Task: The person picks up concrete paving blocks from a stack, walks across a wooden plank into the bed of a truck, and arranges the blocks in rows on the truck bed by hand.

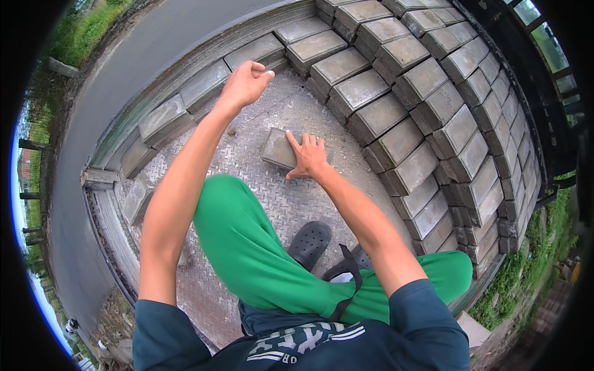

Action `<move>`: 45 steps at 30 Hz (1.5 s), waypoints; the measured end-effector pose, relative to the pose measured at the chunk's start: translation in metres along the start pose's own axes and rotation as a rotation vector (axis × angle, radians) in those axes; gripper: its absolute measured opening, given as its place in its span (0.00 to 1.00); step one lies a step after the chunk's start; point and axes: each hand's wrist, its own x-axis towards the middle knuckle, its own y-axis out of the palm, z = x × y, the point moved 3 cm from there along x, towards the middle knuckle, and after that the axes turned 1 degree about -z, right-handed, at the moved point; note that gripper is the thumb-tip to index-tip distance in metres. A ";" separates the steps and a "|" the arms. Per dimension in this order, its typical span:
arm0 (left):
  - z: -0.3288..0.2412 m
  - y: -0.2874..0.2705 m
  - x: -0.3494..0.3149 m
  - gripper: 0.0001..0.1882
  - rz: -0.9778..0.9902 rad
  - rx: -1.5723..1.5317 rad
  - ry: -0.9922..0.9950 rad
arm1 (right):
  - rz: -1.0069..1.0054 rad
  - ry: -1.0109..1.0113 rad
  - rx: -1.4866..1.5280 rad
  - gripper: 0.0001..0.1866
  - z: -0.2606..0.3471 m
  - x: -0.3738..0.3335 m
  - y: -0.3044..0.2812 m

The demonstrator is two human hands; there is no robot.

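Note:
A grey concrete paving block (277, 147) lies tilted or flat on the metal floor in front of my knees; I cannot tell which. My right hand (309, 158) grips it from above, fingers spread toward its far side and the thumb at the near edge. The palm hides the block's right part. Farther forward and to the left, my left hand (246, 85) hovers with loosely bent fingers, thumb apart, and nothing visible in it. Just beyond it sits another concrete block (255, 51), in the row along the far left edge.
Stacked concrete blocks (396, 133) rise in steps on the right. More blocks (164, 119) line the left edge of the diamond-plate metal floor (241, 157). Beyond that edge runs a paved road (93, 204). My green-trousered knees and dark clogs (310, 242) occupy the near floor.

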 end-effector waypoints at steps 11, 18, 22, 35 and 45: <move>-0.042 0.034 -0.018 0.28 0.060 -0.551 -0.050 | -0.003 0.016 0.135 0.66 -0.004 -0.001 0.004; -0.030 0.051 -0.011 0.30 0.215 -0.275 0.084 | 0.002 0.120 0.179 0.66 -0.021 -0.067 0.015; -0.033 0.087 -0.002 0.36 0.474 -0.017 0.154 | 0.052 0.159 0.143 0.67 -0.056 -0.113 0.020; 0.069 0.224 -0.038 0.49 0.687 0.631 0.826 | 0.151 0.641 0.267 0.64 -0.124 -0.297 0.038; 0.129 0.275 -0.040 0.42 0.578 0.818 1.108 | -0.158 1.536 0.708 0.67 -0.180 -0.391 0.044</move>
